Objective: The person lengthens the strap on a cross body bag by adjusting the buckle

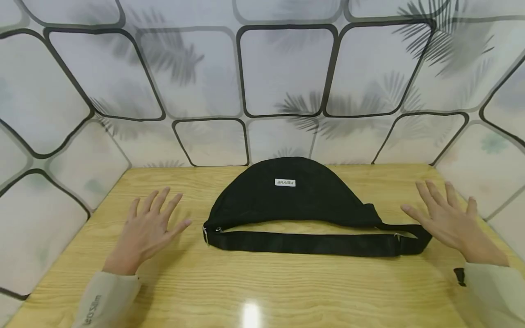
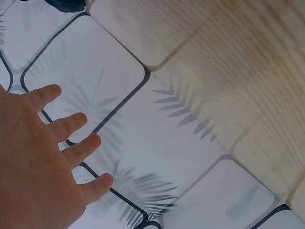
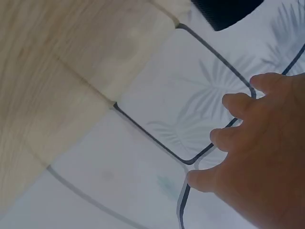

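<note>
Only your head view shows the whole black bag [image 1: 283, 200], lying on the wooden table [image 1: 197, 291] between your left hand [image 1: 147, 230] and right hand [image 1: 449, 221]; each wrist view catches just a dark piece [image 2: 66, 5] at its top edge. The white label [image 1: 285, 182] reads FEIYVE, upside down to you; lettering on your left sleeve [image 1: 104, 296] is too blurred to read surely. You have one bag, one strap [image 1: 307, 243] and two hands, fingers spread apart, gripping nothing.
</note>
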Tool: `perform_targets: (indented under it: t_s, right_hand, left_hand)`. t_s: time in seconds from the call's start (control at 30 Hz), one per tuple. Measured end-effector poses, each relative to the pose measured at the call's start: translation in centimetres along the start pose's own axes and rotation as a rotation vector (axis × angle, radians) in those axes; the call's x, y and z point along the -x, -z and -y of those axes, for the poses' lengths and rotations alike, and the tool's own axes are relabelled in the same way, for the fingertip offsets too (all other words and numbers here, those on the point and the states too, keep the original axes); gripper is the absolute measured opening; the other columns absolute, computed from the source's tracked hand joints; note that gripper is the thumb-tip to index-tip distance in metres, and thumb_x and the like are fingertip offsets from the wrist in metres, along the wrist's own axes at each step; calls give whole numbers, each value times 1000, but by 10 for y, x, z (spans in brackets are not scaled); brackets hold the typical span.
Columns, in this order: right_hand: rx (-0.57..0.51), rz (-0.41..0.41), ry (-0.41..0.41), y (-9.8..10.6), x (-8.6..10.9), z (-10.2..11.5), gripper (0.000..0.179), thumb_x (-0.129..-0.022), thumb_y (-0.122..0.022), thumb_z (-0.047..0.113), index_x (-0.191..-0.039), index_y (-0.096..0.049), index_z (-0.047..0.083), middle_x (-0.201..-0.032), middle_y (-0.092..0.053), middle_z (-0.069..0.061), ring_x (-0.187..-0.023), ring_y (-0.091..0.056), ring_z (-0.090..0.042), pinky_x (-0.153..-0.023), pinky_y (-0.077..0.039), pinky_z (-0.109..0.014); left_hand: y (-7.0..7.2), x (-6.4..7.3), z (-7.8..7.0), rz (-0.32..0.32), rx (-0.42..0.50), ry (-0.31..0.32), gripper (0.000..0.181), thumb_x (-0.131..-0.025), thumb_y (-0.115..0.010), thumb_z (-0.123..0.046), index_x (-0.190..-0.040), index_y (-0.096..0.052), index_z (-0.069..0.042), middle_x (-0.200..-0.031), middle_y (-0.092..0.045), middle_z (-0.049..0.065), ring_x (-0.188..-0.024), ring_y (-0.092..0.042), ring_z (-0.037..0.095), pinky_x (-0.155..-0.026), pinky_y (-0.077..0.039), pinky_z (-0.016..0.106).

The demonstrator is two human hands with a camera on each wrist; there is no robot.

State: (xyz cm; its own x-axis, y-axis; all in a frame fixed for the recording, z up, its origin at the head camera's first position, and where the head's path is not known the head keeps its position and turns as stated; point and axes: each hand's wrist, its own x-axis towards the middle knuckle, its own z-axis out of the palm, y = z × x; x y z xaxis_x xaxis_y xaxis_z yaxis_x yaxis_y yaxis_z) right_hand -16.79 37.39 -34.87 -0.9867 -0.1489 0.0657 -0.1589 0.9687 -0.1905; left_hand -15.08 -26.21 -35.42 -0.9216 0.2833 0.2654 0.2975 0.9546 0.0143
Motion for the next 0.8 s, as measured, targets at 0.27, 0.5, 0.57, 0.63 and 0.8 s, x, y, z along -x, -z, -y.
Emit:
perform_targets:
  t_s: [0.27,0.5,0.57,0.63,0.8]
  right_hand:
    - [-232,-20,97,7,-10,31,75,-104,-58,38,-152,-29,-12,-149,-30,-42,-137,-21,-64,-101,-16,-80]
    - [-331,-159,207,11,-17,60,55,-100,-68,22,-140,-48,-10,-129,-58,-33,-110,-59,-51,-84,-44,-68]
    - [-355,-184,233,9,-19,66,50,-99,-69,18,-136,-53,-10,-124,-62,-31,-104,-64,-47,-85,-47,-66]
    - [-377,-184,238,7,-21,73,45,-98,-70,17,-133,-57,-9,-122,-64,-28,-101,-66,-43,-85,-50,-61]
    - [-441,-157,259,4,-28,90,38,-98,-71,16,-127,-63,-7,-117,-68,-21,-96,-68,-29,-80,-55,-31]
  left_hand:
    - [5,-2,-3,28,-29,-21,64,-104,-54,-46,-150,-47,-2,-148,-45,28,-132,-44,49,-103,-34,67]
    - [9,-5,-8,-25,5,-75,37,-100,-65,-26,-126,-68,0,-117,-69,23,-105,-66,43,-84,-51,60]
    - [8,-6,-9,-50,40,-87,32,-99,-68,-24,-120,-71,0,-110,-71,21,-92,-69,39,-77,-55,55]
    - [7,-6,-10,-60,87,-84,28,-98,-69,-22,-116,-72,0,-106,-73,18,-82,-70,33,-70,-56,50]
    - [7,-7,-14,-23,255,-51,25,-100,-67,-19,-115,-71,2,-103,-74,14,-77,-69,26,-67,-56,46]
